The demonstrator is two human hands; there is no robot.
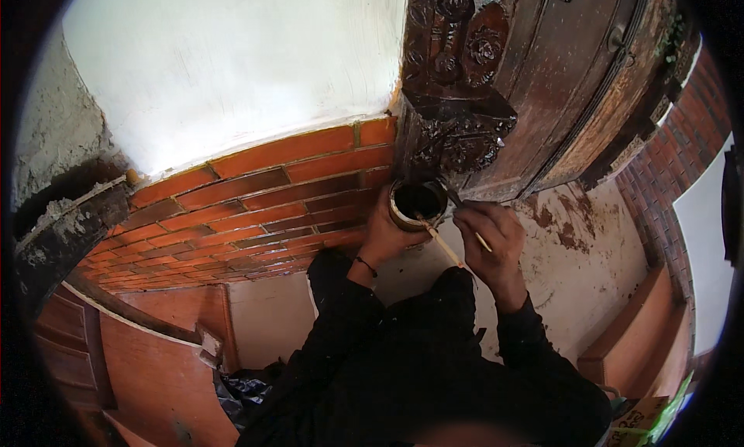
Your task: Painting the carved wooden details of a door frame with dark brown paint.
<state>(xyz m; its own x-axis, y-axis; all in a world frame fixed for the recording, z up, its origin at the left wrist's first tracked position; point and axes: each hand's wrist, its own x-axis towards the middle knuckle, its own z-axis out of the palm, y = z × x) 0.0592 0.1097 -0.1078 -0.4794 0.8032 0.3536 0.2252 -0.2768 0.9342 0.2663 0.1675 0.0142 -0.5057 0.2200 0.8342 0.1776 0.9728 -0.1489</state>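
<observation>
My left hand (pixel 380 236) is wrapped round the side of a small round can (pixel 404 223), tilted slightly with its mouth up. Dark liquid shows inside. A pale wooden stick (pixel 447 248) leans out over the can's near rim. Pinched in the fingers of my right hand (pixel 497 244) is a slim paintbrush (pixel 463 208), its dark end close to the can's right rim; whether it touches the rim I cannot tell. Just beyond the can stands a carved, glossy dark-brown wooden post (pixel 453 133).
A red brick wall base (pixel 263 191) under a white wall (pixel 240 67) lies to the left. Right of the post is a weathered wooden door (pixel 554 82). Reddish-brown stains mark the pale floor (pixel 612 253). Terracotta-coloured steps (pixel 632 331) and a black plastic bag (pixel 242 393) are near.
</observation>
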